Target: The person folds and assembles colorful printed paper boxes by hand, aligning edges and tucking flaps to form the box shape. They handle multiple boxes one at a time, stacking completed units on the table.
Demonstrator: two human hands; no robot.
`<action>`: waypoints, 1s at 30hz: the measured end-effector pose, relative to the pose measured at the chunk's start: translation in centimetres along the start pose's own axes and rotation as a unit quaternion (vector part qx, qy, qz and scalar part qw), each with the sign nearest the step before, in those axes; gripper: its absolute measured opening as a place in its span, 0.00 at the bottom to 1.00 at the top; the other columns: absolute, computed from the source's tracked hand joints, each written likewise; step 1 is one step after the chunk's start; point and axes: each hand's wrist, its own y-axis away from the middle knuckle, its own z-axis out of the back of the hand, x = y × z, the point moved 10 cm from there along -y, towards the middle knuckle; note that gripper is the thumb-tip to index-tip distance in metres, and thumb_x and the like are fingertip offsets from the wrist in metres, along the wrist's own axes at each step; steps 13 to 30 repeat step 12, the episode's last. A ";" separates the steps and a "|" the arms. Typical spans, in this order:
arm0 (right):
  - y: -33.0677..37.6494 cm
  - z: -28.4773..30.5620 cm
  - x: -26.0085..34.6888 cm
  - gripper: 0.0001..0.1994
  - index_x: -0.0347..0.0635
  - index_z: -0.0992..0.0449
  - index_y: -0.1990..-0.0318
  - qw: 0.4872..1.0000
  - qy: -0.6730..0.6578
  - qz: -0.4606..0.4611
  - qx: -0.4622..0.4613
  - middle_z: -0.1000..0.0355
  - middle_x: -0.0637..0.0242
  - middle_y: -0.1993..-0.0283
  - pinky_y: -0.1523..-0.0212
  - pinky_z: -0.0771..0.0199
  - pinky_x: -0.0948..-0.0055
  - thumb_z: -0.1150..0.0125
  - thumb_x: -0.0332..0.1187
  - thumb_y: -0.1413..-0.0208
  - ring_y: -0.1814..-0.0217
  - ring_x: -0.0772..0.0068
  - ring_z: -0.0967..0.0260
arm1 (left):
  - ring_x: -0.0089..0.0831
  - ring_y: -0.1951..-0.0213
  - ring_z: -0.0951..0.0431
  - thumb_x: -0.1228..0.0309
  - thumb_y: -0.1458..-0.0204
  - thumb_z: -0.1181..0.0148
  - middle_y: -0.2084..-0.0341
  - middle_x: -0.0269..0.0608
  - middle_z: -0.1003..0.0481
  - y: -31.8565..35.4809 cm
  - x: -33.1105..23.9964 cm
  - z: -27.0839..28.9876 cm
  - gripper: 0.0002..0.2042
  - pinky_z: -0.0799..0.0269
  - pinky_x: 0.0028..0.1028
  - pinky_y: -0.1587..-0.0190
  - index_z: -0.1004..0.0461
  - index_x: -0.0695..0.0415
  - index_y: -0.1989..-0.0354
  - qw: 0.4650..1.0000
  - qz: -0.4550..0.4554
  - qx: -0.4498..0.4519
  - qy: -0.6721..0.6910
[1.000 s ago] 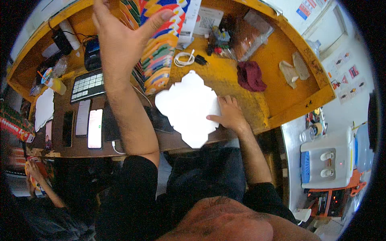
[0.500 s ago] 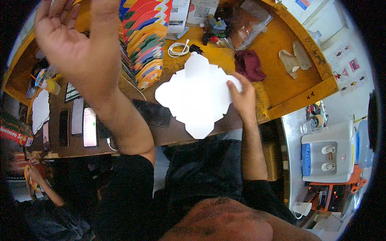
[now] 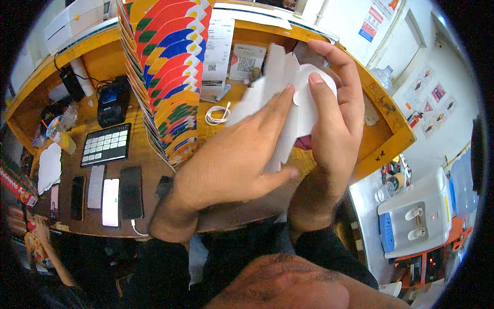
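Observation:
A white die-cut cardboard sheet (image 3: 288, 87) with scalloped edges is lifted off the wooden counter (image 3: 154, 170) and held up in front of me. My left hand (image 3: 236, 154) presses flat against its near side, fingers stretched toward the sheet's middle. My right hand (image 3: 329, 113) grips its right edge, with fingers curled over the top and the thumb on the front. To the left stands a tall stack of colourful flat cartons (image 3: 170, 77) in red, yellow, blue and green.
On the counter lie a coiled white cable (image 3: 218, 114), a black keypad device (image 3: 105, 144), several phones (image 3: 108, 195) in a row and a black card terminal (image 3: 113, 103). The counter's raised orange rim (image 3: 391, 129) curves at right. A white water dispenser (image 3: 417, 216) stands on the floor.
My left hand came down from the carton stack onto the white sheet. The sheet, earlier flat on the counter, is now lifted and held by both hands.

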 end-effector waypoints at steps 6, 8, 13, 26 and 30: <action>-0.6 -1.1 -0.8 0.33 0.33 0.35 0.26 0.997 -0.030 0.008 0.066 0.33 0.70 0.58 0.55 0.28 0.81 0.32 0.40 0.33 0.55 0.80 0.32 | 0.45 0.64 0.13 0.67 0.32 0.37 0.66 0.54 0.14 0.5 4.7 3.2 0.15 0.19 0.37 0.58 0.21 0.69 0.47 0.963 0.198 -0.096 0.158; -0.7 -0.9 -1.2 0.36 0.34 0.35 0.26 0.997 0.045 0.051 0.043 0.32 0.69 0.55 0.53 0.28 0.80 0.27 0.38 0.37 0.52 0.79 0.32 | 0.31 0.67 0.13 0.68 0.33 0.34 0.67 0.47 0.13 1.3 5.7 4.7 0.14 0.20 0.32 0.62 0.19 0.69 0.49 0.919 0.198 -0.209 0.269; -0.7 -0.6 -2.6 0.42 0.38 0.36 0.24 0.981 0.154 0.094 0.070 0.32 0.66 0.44 0.44 0.29 0.75 0.21 0.37 0.44 0.45 0.76 0.33 | 0.19 0.65 0.16 0.70 0.39 0.27 0.67 0.41 0.12 1.5 7.0 6.2 0.10 0.22 0.25 0.64 0.14 0.67 0.59 0.927 0.256 -0.196 0.189; -0.7 -0.6 -2.6 0.42 0.38 0.36 0.24 0.981 0.154 0.094 0.070 0.32 0.66 0.44 0.44 0.29 0.75 0.21 0.37 0.44 0.45 0.76 0.33 | 0.19 0.65 0.16 0.70 0.39 0.27 0.67 0.41 0.12 1.5 7.0 6.2 0.10 0.22 0.25 0.64 0.14 0.67 0.59 0.927 0.256 -0.196 0.189; -0.7 -0.6 -2.6 0.42 0.38 0.36 0.24 0.981 0.154 0.094 0.070 0.32 0.66 0.44 0.44 0.29 0.75 0.21 0.37 0.44 0.45 0.76 0.33 | 0.19 0.65 0.16 0.70 0.39 0.27 0.67 0.41 0.12 1.5 7.0 6.2 0.10 0.22 0.25 0.64 0.14 0.67 0.59 0.927 0.256 -0.196 0.189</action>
